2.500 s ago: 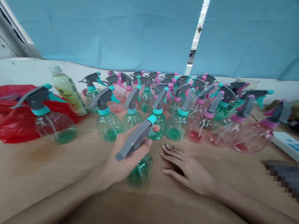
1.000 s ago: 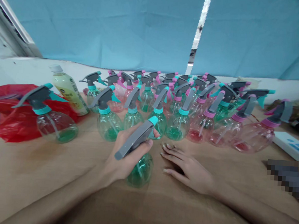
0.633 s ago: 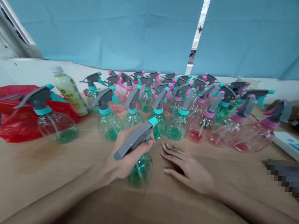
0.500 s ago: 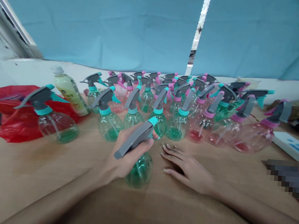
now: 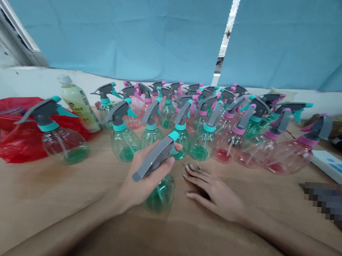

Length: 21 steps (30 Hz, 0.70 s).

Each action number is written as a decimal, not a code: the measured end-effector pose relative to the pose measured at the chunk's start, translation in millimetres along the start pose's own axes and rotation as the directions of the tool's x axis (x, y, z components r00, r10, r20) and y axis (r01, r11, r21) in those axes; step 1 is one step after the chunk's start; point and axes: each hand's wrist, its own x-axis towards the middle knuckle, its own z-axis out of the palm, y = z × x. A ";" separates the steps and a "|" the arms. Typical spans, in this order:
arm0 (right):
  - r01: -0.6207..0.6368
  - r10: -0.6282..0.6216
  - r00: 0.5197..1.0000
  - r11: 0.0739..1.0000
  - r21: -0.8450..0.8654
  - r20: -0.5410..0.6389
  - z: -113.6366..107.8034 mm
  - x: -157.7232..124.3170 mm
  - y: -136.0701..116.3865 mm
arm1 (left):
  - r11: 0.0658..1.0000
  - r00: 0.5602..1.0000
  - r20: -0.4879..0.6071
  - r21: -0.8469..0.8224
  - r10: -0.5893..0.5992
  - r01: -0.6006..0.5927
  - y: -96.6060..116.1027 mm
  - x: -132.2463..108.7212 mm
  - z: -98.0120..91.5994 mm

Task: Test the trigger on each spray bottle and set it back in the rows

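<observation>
My left hand [image 5: 144, 180] is wrapped round the neck of a green spray bottle [image 5: 160, 195] with a grey trigger head and turquoise nozzle. The bottle's clear green body shows below the hand, with a dip tube inside; its collar and trigger are mostly covered by the fingers. To the right, my right hand [image 5: 217, 193] lies palm down on the table, fingers stretched out, holding nothing. Just beyond both hands stands a row of similar spray bottles, among them a green one [image 5: 200, 147] and a pink one [image 5: 227, 149].
More green and pink spray bottles crowd behind that row. At the left are a single green spray bottle [image 5: 67, 148], a red plastic bag [image 5: 14, 140] and a white-capped drink bottle [image 5: 80, 104]. A white box with blue marks [image 5: 332, 164] and a pixelated dark object [image 5: 330, 201] lie at right.
The spray bottle in my left hand has shifted very slightly, its nozzle edging up and left. My right hand stays where it was.
</observation>
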 end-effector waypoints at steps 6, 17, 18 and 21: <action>0.001 -0.001 1.000 1.000 0.000 0.004 0.8 0.1 1.1 | 1.000 1.000 0.023 -0.023 0.007 -0.006 -1.1 -0.3 -0.5; 0.004 -0.004 1.000 1.000 0.001 0.018 0.8 0.7 1.3 | 0.999 1.000 0.020 -0.035 -0.010 0.010 0.3 0.3 0.2; 0.003 -0.003 1.000 1.000 0.004 0.015 0.7 0.7 1.2 | 0.999 1.000 0.017 -0.032 -0.007 0.008 0.3 0.3 0.2; -0.002 0.002 1.000 1.000 0.001 0.020 0.4 0.7 0.8 | 0.999 1.000 0.012 -0.035 -0.005 0.005 -0.1 0.1 0.4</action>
